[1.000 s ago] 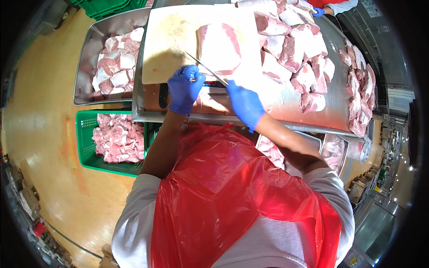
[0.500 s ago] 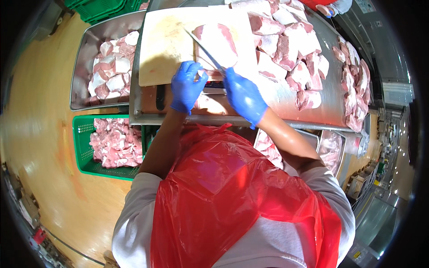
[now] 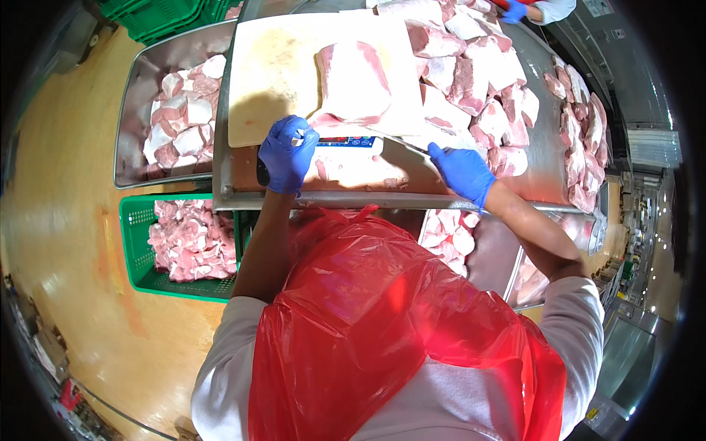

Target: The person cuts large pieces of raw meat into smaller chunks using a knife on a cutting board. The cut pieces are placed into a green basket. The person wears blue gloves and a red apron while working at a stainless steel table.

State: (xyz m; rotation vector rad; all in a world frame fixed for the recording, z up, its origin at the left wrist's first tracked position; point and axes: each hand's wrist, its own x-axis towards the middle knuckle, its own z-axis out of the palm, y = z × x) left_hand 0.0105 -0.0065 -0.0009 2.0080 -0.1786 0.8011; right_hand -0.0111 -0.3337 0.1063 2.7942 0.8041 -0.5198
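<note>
A large slab of meat (image 3: 354, 81) with a pale fat face lies on the white cutting board (image 3: 272, 59). At the board's lower left edge my left hand (image 3: 287, 156), in a blue glove, is closed, pinching a small pale scrap of fat (image 3: 298, 137) near the slab's lower left corner. My right hand (image 3: 465, 173), also gloved in blue, grips a knife (image 3: 404, 142); its blade points left along the board's near edge, below the slab. A digital scale (image 3: 349, 142) shows partly beneath that edge.
Many meat pieces (image 3: 471, 70) are heaped right of the board, more (image 3: 585, 140) farther right. At left stand a steel tub (image 3: 126, 125) of meat chunks and a green crate (image 3: 136, 242) of trimmings. Another person's gloved hand (image 3: 512, 10) shows at the far right.
My right hand has swung right with the knife, whose blade has left the slab's top. My left hand has moved left and slightly down, exposing more of the scale.
</note>
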